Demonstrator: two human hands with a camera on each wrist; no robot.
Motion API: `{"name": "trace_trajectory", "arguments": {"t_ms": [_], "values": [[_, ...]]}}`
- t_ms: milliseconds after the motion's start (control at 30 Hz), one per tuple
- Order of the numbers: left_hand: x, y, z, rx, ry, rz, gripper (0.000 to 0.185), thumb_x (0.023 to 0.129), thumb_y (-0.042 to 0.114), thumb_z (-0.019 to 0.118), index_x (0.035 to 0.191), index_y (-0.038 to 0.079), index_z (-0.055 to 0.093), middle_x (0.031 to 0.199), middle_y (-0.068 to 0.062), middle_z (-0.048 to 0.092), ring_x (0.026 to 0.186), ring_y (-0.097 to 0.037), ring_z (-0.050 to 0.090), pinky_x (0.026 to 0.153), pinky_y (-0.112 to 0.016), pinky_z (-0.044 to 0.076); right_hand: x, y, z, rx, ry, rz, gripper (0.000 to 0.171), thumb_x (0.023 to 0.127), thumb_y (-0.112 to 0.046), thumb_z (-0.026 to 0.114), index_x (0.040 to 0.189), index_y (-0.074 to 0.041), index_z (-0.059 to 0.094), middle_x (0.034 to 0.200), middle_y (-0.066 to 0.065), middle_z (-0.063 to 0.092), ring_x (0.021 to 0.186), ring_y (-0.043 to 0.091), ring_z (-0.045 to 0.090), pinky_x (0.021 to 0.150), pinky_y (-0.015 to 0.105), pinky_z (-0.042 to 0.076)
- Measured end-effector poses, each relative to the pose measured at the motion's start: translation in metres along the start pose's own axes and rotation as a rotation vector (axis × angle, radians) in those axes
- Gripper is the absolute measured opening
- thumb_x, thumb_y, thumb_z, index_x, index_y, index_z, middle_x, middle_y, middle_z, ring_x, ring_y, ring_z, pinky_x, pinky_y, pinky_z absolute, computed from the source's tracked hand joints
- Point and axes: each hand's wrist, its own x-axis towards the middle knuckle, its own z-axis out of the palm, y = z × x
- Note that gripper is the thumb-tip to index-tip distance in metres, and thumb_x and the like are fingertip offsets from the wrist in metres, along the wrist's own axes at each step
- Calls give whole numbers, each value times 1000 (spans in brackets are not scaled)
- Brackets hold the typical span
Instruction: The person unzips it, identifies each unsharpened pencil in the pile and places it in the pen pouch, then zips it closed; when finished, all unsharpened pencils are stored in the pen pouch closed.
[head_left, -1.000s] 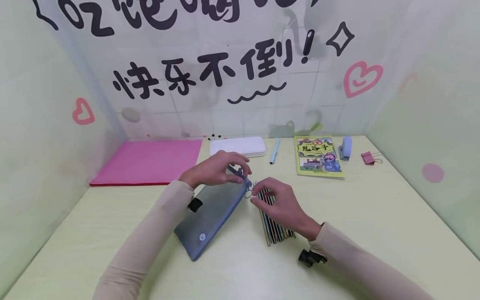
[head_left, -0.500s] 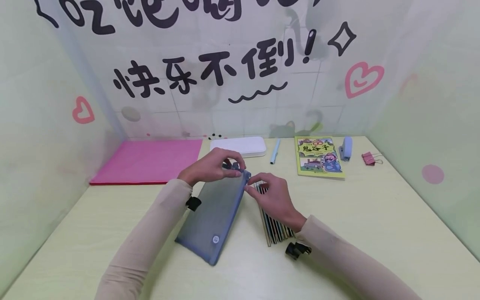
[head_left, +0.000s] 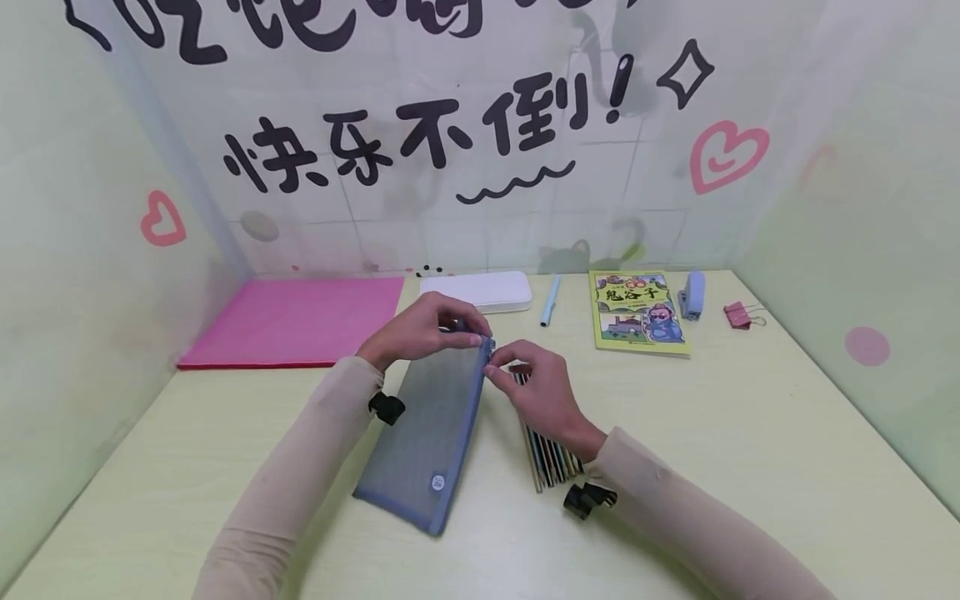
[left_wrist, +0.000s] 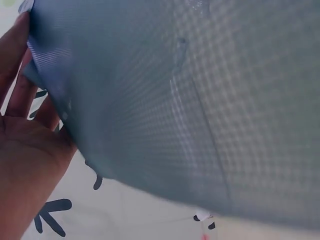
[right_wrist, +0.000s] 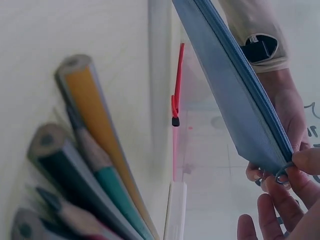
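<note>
The left hand (head_left: 423,333) has its fingers curled over the far end of a blue-grey mesh pencil bag (head_left: 431,425) and grips it there. The right hand (head_left: 536,392) is just beside it, at the bag's top corner. Its thumb and first finger pinch the little metal ring (right_wrist: 284,172) of the zip. The other fingers (right_wrist: 272,212) of that hand are bent loosely.

The bag lies long and flat on the pale green table (head_left: 750,450), with its near end pointing toward the person. The far end is lifted a bit by the hands. A small round white tag (head_left: 438,482) shows near its lower end. The zip runs along the bag's right edge, and it looks closed along the part that shows.

Under the right hand lies a bunch of colored pencils (head_left: 551,454), side by side on the table, just beside the bag.

Further back, near the wall, there is a pink sheet (head_left: 292,321) on the left. Next to it sits a white case (head_left: 480,292), then a light blue pen (head_left: 550,302). After that comes a yellow-green book with a cartoon cover (head_left: 639,312), a small blue stapler (head_left: 692,294) and a pink binder clip (head_left: 738,315). The wall behind has big black writing (head_left: 420,137) and pink hearts (head_left: 727,154).
</note>
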Motion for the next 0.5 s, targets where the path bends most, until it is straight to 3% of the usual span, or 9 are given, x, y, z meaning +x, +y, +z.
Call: {"name": "trace_trajectory", "arguments": {"t_ms": [500], "values": [[-1,-3,-9,-56,97,-34,11,88,8,75,98,9,79,96,-8,78,87,-19,70,82,-33,56,-2,-8,2,-35,-60,-4,6,89,-10,73,93,-6,74,96,8,76,100,24,70,91,49,57]]}}
